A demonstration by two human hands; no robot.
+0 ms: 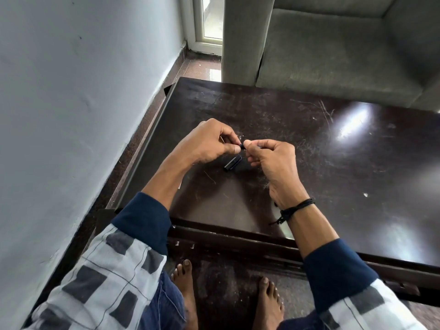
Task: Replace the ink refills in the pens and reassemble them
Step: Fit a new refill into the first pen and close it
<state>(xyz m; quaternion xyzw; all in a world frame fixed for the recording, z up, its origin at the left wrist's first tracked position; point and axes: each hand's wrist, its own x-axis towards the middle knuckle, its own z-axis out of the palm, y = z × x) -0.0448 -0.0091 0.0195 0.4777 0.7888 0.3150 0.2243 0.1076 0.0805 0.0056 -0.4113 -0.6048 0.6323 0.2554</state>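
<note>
Above the middle of the dark, scratched surface (309, 144), two hands raised and almost meeting fingertip to fingertip. On the left hand (209, 141), fingers curled, thumb and forefinger pinched on one end of a small dark pen part (242, 146). On the right hand (271, 160), fingers curled inward too, thumb and forefinger closed at the other end of that part. Most of it hidden inside the two grips, so impossible to tell whether one piece or two. Just below the fingertips, lying flat on the surface and apart from both hands, a short dark pen piece (232, 163), slanted toward the near left. Round the right wrist, a black cord bracelet (295, 208). Beyond the far edge, a grey sofa (333, 55); along the left side, a pale wall (71, 91). Below the near edge, two bare feet (185, 282).
</note>
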